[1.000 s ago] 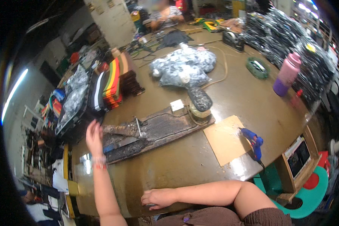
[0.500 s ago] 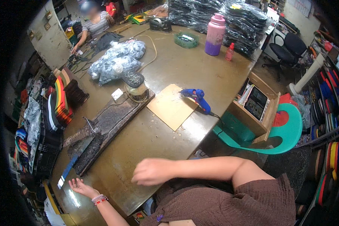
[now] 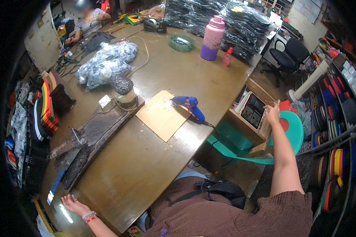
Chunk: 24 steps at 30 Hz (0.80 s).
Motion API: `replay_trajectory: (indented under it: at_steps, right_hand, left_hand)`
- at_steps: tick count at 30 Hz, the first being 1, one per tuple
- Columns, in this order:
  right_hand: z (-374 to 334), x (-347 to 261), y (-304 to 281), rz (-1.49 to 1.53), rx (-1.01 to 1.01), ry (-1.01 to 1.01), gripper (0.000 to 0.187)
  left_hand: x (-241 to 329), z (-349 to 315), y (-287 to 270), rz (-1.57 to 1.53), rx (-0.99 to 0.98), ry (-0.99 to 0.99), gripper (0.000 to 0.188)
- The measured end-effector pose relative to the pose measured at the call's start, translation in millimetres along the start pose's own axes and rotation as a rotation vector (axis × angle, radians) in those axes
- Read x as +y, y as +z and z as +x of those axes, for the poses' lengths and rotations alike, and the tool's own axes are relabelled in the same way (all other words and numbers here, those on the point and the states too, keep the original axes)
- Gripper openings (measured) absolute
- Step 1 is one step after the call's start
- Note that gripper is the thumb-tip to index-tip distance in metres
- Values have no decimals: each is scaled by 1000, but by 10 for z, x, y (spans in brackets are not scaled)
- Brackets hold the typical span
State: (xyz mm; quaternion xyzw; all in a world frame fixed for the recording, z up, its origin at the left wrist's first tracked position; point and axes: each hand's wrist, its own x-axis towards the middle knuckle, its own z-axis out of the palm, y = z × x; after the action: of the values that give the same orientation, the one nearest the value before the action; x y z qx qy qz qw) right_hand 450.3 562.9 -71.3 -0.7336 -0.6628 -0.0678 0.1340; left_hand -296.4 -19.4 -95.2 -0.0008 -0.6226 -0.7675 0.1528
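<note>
My left hand [image 3: 74, 205] is open and palm up over the table's near left corner. It holds nothing, and its fingers are apart. Close by lies a blue-handled flat blade [image 3: 56, 185], fixed to a dark, worn board [image 3: 103, 136]. My right arm stretches out to the right. There my right hand [image 3: 272, 114] has its fingers over the front edge of a pulled-out wooden drawer [image 3: 247, 124]. In the drawer rests a black-screened tablet-like device [image 3: 254, 110] beside papers. On the table, a blue glue gun [image 3: 192, 106] lies across a tan sheet [image 3: 160, 122].
A jar of small metal pieces [image 3: 124, 94] stands by the board. Farther back are plastic-bagged goods [image 3: 106, 65], a pink-purple bottle [image 3: 213, 39] and wrapped black stacks [image 3: 241, 27]. A green chair [image 3: 292, 128] stands beneath the drawer. Another person [image 3: 89, 23] sits at the far left.
My right hand has swung from above the table's near edge out to the drawer. My left hand stays low at the left, palm up. The whole view has shifted slightly.
</note>
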Motion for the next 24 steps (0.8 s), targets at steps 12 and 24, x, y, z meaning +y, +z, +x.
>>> replay_trajectory:
  at_steps: [12,24]
  right_hand:
    - [52,279,401,-132,-142,104,34]
    - [-35,705,623,354,156,551,49]
  left_hand:
    - [-43,31,23,199,-47,25,35]
    - [-105,59,-13,184,-71,52,36]
